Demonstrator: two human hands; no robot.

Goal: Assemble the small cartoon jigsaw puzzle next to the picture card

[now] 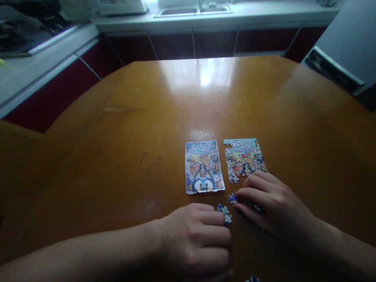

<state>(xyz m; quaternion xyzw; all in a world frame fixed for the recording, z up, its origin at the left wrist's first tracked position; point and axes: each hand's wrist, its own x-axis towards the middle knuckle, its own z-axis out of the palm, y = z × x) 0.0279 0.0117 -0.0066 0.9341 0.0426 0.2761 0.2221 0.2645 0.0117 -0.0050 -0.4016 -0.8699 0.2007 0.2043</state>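
Note:
A partly assembled jigsaw puzzle (pixel 245 156) lies on the table, with gaps along its left and lower edges. To its left is a paper reference picture (pixel 203 166) bearing the same cartoon design. My right hand (pixel 270 199) is just below the puzzle, thumb and index finger closed on a small blue puzzle piece (pixel 232 199). More pieces show partly beneath that palm. My left hand (pixel 199 239) rests nearer to me with its fingers curled under; whatever they hold is hidden. Beside its knuckles are loose puzzle pieces (pixel 225 214), pale green and blue.
The wooden table (pixel 117 149) spreads out around the puzzle. Another loose piece (pixel 252 279) is at the bottom edge of the view. Beyond the table run a counter with a sink (pixel 176 11) and dark red cabinets (pixel 172 45). A pale appliance (pixel 349 43) stands at the right.

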